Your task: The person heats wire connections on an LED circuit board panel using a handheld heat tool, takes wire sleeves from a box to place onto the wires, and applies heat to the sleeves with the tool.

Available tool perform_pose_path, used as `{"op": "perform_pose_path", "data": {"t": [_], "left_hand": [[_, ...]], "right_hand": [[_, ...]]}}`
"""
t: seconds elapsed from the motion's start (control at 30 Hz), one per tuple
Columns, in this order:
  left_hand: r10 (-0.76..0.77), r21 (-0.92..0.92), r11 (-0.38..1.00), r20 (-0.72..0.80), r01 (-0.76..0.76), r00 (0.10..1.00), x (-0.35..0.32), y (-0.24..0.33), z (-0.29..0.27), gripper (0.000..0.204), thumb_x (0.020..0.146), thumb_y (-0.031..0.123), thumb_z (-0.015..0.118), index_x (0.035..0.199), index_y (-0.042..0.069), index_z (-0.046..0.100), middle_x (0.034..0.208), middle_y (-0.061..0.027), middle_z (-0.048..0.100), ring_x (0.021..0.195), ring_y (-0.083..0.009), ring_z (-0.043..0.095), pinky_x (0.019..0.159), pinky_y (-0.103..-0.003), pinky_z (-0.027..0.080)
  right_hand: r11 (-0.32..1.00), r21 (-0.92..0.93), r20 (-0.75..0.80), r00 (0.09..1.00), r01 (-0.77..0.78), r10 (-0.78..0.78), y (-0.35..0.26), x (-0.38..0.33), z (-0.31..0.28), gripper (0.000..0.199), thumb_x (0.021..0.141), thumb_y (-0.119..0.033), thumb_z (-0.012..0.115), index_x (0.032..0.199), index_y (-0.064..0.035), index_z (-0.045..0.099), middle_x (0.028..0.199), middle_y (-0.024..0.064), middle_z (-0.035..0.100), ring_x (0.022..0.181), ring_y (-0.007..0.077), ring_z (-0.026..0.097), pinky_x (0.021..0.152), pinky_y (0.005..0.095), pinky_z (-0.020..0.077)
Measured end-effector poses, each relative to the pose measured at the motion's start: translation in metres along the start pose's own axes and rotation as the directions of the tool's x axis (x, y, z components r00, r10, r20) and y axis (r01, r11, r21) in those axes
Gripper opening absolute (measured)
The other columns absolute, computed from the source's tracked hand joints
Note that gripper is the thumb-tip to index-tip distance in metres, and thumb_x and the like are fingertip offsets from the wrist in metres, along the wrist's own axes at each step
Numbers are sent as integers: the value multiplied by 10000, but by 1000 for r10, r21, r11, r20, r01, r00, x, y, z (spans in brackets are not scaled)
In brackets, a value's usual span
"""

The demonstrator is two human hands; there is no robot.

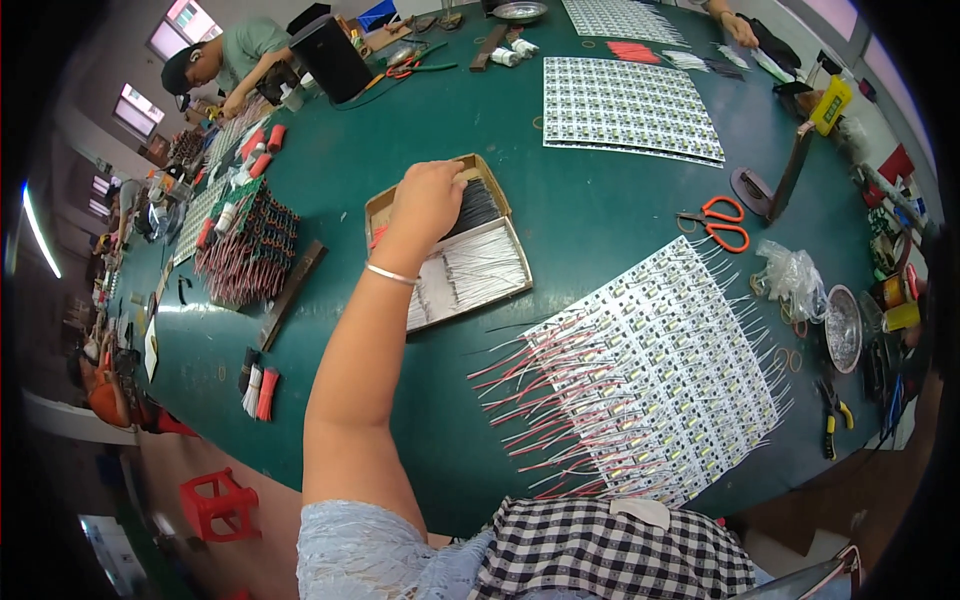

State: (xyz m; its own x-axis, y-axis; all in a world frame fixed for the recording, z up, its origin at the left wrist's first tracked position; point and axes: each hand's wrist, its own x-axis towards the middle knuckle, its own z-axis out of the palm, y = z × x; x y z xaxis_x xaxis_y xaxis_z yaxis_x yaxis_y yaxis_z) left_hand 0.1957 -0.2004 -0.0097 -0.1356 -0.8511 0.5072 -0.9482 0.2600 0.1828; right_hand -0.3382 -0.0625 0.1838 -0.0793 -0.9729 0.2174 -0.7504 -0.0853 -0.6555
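I see L hand (pixel 430 200) over wire box (pixel 435 292), can't tell finger gap or hold; near board (pixel 650 370) prob. mostly wired, far boards (pixel 630 110) apparently left TBD.

Readable text: nothing legible on or around the green table (pixel 580 205).
Yellow packet (pixel 830 106), right edge: dark print shows, too small to make out.
Nearer circuit-board sheet (pixel 650 360), by the near edge: fine marks among the parts, none resolve into characters.
Farther circuit-board sheets (pixel 630 110), toward the far edge: same, specks only.
Coloured container (pixel 888 292), right edge: any lettering is blurred.
Cardboard box (pixel 496 184), mid-table: can't read anything on its visible walls.
Black box (pixel 330 58), far left: can't read any marking.
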Motion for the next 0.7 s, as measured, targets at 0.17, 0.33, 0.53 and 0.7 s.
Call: {"op": "perform_pose_path", "data": {"t": [0.17, 0.33, 0.53, 0.7], "left_hand": [[-54, 258, 966, 207, -2, 977, 3, 0, 20, 151, 783, 119, 612, 898, 47, 678, 869, -144, 652, 915, -296, 599, 804, -404, 477], [-115, 269, 961, 198, 58, 973, 4, 2, 21, 216, 769, 113, 633, 973, 60, 681, 902, -153, 649, 900, -303, 596, 798, -398, 480], [-162, 189, 975, 228, 120, 960, 10, -7, 25, 165, 738, 118, 642, 886, 77, 703, 868, -164, 653, 834, -328, 619, 761, -409, 495], [-220, 112, 974, 248, 198, 943, 10, -11, 23, 156, 729, 124, 646, 861, 54, 689, 840, -159, 656, 816, -327, 623, 744, -407, 492]], "right_hand": [[985, 164, -217, 976, 49, -13, 57, -36, 42, 302, 902, -216, 524, 1131, -21, 554, 940, 65, 611, 582, 55, 492, 516, 186, 385], [857, 503, -134, 970, -110, 203, 57, -59, 80, 344, 871, -190, 548, 1169, -22, 506, 984, 94, 617, 567, 95, 520, 502, 206, 426], [826, 556, -51, 988, -95, 149, 47, -64, 83, 380, 854, -207, 561, 1169, -6, 494, 967, 112, 614, 579, 110, 536, 498, 221, 450], [791, 602, -53, 983, -107, 173, 42, -69, 96, 409, 844, -221, 567, 1176, 1, 482, 961, 132, 615, 552, 130, 540, 490, 230, 454]]}}
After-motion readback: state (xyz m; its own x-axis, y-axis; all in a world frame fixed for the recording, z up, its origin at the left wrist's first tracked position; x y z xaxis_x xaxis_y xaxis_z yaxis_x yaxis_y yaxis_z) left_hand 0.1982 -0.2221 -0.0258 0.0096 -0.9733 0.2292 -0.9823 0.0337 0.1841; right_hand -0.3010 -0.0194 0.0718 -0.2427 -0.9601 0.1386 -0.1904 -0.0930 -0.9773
